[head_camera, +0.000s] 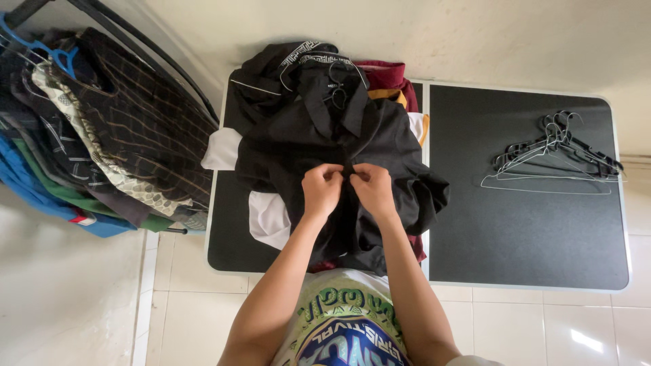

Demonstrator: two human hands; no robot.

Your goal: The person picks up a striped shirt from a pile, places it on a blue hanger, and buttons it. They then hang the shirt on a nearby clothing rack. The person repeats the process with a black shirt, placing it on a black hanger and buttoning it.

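Observation:
A black collared shirt [319, 135] lies spread on top of a heap of clothes on the left half of a black folding table [529, 224]. My left hand [321, 188] and my right hand [370, 184] meet at the shirt's front placket, fingers pinched on the fabric edges close together. A wire hanger's hook [337, 91] shows at the shirt's collar. Under the shirt lie white [268, 217], maroon [386, 74] and other dark garments.
A pile of wire and dark hangers [553, 159] lies on the table's right half. A rack at the left holds several hung garments [115, 129], plaid, patterned, green and blue, with a blue hanger [47, 53]. White floor tiles and a pale wall surround the table.

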